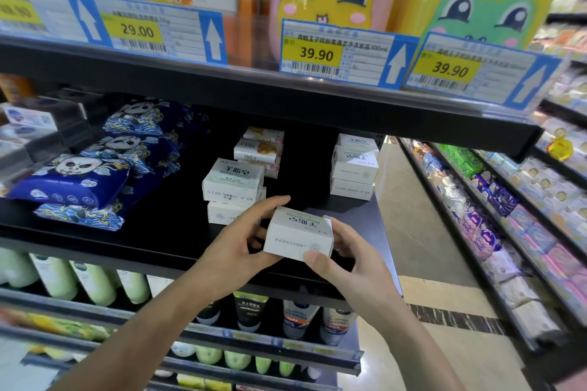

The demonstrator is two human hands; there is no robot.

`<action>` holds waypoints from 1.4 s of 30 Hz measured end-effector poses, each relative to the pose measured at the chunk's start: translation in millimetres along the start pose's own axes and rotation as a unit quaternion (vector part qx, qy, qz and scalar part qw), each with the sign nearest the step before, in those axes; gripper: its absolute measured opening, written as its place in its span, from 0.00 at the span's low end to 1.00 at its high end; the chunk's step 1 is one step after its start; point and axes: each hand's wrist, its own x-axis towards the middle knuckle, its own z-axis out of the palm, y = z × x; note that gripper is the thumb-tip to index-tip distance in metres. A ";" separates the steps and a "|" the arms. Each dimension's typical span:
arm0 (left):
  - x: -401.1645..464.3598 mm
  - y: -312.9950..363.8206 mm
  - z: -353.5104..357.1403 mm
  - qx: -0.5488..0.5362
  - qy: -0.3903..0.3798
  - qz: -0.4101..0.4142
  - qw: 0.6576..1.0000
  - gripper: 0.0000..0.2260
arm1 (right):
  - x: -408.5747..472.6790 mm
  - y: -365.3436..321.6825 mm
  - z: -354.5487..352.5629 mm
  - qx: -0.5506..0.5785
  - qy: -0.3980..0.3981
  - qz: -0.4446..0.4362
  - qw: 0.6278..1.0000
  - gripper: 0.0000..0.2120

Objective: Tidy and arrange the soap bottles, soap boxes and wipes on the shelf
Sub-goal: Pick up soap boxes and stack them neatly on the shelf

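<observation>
Cardboard, matte and white, made up the soap box (pixel 298 233) held in front of the black shelf (pixel 178 225), just above its front edge. It was a squat rectangular carton with crisp folded edges and a thin green stripe near its top face. Its printed characters read upside down to the camera, so its top pointed toward the person, and its long axis ran roughly left to right, tilted slightly down to the right. The left hand (pixel 244 241) gripped its left end, fingers curled over the top edge. The right hand (pixel 343 260) pinched the right end, thumb pressed on the front face near a small round logo.

Behind it stood a stack of matching white soap boxes (pixel 233 189), the upper one upright with its print readable. Farther back sat cream boxes with a floral pattern (pixel 260 149), their lettering too blurred to be sure of. To the right, another stack of white cartons (pixel 354 168) stood near the shelf's end. On the left lay soft, glossy blue wipes packs (pixel 73 181) printed with panda faces, overlapping in a slanted row. Price labels (pixel 317 55) in clear plastic holders hung on the shelf above.
</observation>
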 end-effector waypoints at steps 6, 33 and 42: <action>0.1 -3.0 0.0 -0.028 -0.007 -0.013 0.999 0.27 | 1.0 0.6 0.5 0.029 0.032 0.017 0.999 0.41; 1.7 -2.4 2.7 0.034 -0.019 -0.003 0.999 0.19 | -1.1 8.5 -2.9 0.069 0.039 -0.016 0.997 0.23; 2.6 -0.4 2.1 -0.013 0.007 -0.025 1.000 0.23 | -2.5 3.0 -4.6 0.122 0.048 0.016 0.991 0.12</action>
